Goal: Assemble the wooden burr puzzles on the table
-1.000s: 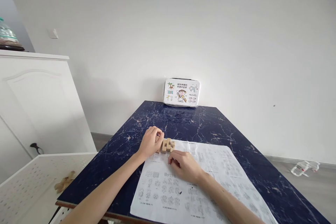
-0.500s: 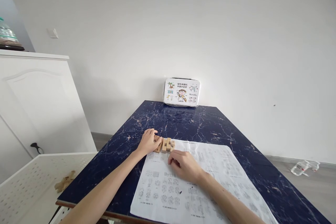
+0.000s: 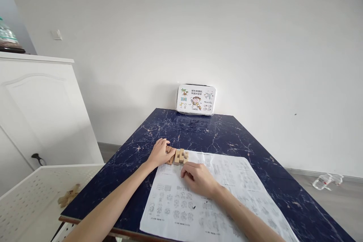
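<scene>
My left hand (image 3: 161, 154) is closed around brown wooden puzzle pieces (image 3: 169, 157), its thumb across their near side and its fingers behind. Against their right side stand lighter notched wooden puzzle pieces (image 3: 180, 156), at the top left of a printed instruction sheet (image 3: 172, 196). Just in front of these, my right hand (image 3: 198, 178) rests on the sheet with its fingers curled inward. Whatever those fingers may hold is hidden by the hand itself.
The dark blue marbled table (image 3: 195, 132) carries a white cartoon-printed case (image 3: 195, 100) at its far end by the wall. To the left stand a white perforated basket (image 3: 25, 193) with wooden pieces (image 3: 69, 196) in it and a white cabinet (image 3: 42, 109). Clear plastic bottles (image 3: 326, 181) lie on the floor at right.
</scene>
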Motion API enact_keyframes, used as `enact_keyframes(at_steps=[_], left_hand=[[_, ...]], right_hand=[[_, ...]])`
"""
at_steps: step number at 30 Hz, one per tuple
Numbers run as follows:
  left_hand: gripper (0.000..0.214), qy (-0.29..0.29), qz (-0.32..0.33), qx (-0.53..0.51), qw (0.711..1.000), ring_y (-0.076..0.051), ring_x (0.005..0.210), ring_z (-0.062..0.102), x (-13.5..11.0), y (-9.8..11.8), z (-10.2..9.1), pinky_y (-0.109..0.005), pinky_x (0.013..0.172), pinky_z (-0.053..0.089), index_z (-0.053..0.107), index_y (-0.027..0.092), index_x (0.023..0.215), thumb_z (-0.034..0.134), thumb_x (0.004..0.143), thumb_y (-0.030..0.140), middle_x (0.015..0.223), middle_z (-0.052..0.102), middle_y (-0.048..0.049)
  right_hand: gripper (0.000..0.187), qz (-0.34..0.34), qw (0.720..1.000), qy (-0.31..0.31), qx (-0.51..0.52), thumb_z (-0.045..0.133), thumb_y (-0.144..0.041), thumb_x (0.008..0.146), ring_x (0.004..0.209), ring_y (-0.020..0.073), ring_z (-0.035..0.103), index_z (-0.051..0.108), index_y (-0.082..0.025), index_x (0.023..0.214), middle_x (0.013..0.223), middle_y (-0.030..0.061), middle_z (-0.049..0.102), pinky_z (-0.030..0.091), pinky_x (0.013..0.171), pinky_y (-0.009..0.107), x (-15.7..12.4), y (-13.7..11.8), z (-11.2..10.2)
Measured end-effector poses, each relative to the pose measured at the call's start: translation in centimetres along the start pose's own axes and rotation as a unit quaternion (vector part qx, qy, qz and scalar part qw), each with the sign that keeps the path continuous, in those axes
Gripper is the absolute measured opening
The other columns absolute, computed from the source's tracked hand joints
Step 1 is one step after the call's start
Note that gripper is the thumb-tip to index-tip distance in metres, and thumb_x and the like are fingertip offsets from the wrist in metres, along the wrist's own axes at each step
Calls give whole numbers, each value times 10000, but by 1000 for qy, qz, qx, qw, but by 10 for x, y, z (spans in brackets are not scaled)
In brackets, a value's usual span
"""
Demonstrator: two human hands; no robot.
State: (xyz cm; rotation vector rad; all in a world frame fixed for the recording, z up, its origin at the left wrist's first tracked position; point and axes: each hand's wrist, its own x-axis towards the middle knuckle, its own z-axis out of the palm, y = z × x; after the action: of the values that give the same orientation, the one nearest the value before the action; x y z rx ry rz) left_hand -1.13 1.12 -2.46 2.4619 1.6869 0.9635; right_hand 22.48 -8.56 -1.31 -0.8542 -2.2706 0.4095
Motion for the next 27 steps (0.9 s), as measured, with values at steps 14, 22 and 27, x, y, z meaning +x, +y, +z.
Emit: enact_keyframes(at_steps=[14, 22, 27], left_hand=[[412, 8, -3, -12, 1000, -372, 1344, 506, 0, -1, 2, -518, 1109, 428, 663, 178, 1119, 590, 888, 511, 1249, 668, -154], [361, -2, 1, -15, 1000, -362, 1331, 507, 0, 5, -4, -517, 1117, 420, 686, 196, 1076, 584, 898, 493, 1222, 669, -133], [297, 7, 6, -27, 1000, -341, 1236, 546, -1, 10, -7, -496, 1069, 453, 692, 210, 1008, 605, 878, 462, 1141, 668, -110]], right_hand=[[287, 1, 1000, -10, -15, 483, 23, 777, 666, 124, 571, 648, -206, 829, 822, 4, 698, 380, 612, 234, 1, -3, -2], [282, -3, 1000, -4, -6, 490, 25, 770, 667, 117, 565, 644, -204, 828, 824, -5, 693, 374, 614, 229, 0, -2, -2], [277, 3, 1000, -7, -10, 491, 24, 773, 663, 119, 563, 645, -201, 822, 828, 1, 696, 373, 607, 234, 1, -3, -3]])
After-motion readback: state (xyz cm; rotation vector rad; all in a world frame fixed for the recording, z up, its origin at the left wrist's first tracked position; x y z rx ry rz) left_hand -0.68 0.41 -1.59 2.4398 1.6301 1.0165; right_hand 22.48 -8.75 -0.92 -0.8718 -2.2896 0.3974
